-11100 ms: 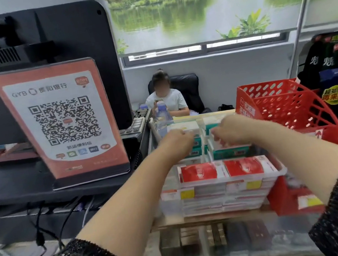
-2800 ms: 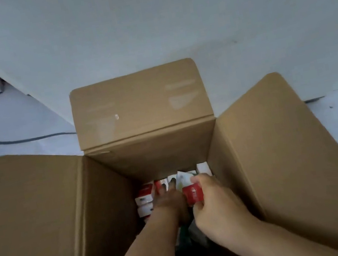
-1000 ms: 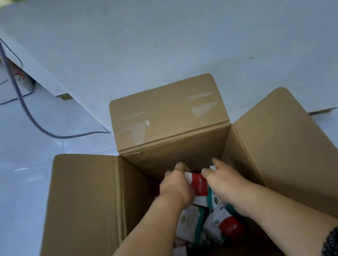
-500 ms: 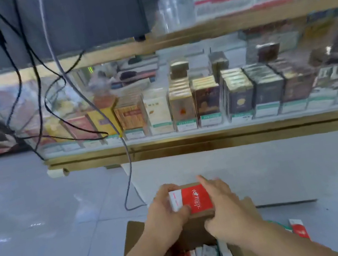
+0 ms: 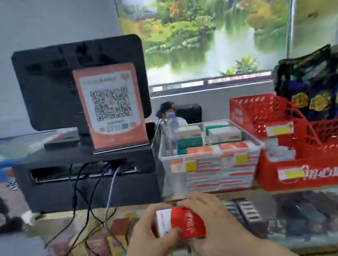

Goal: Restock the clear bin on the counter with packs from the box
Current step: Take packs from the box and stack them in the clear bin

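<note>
left hand [image 5: 147, 233]: low in the middle of the view; its grip is closed on the white left end of the pack, and the thumb lies on the upper face.
right hand [image 5: 217, 225]: just beside the left hand; its grip is closed on the red right end of the same pack, and the fingers curl over the far edge.
pack [image 5: 180, 221]: red and white, held between both hands above the near part of the tabletop. it is in front of the clear bin and lower than it, not touching it. i cannot tell if there is one pack or several pressed together.
clear bin [image 5: 167, 168]: it stands on the tabletop, between the black base and the red basket.
stocked packs [image 5: 220, 168]: inside the bin. red and white ones are stacked in the front part, and green and white ones lie behind them.
tabletop [image 5: 298, 190]: glass, with rows of small boxes under it, blurred.
red basket [image 5: 274, 113]: right of the bin and just beside it, with yellow price labels.
snack bags [image 5: 323, 87]: dark, behind the red basket.
monitor [image 5: 47, 86]: black, seen from its back, on the black base [image 5: 90, 186] left of the bin.
qr sign [image 5: 112, 106]: orange, upright in front of the monitor.
cables [image 5: 108, 197]: they hang from the base down onto the glass.
</note>
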